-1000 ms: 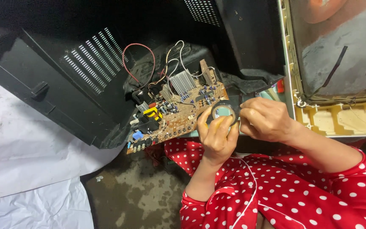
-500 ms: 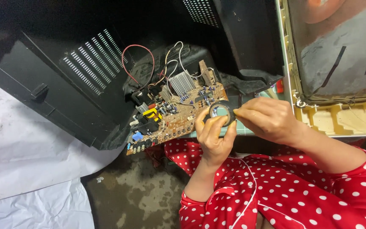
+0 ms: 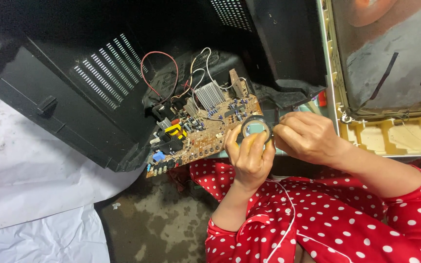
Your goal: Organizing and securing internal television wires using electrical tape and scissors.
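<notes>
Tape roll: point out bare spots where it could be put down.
Free: the white sheet left of the black casing, and the stained floor between that sheet and the red dotted sleeve. Crowded: the circuit board with its wires, beside the left hand and right hand holding the tape roll.

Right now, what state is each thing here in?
Tape roll: black, held upright in left hand.
Right hand: pinching the tape's edge.
Circuit board: bare, out of its casing, wires attached.
Black casing: taken off, lying open.
Screen: face down.
</notes>
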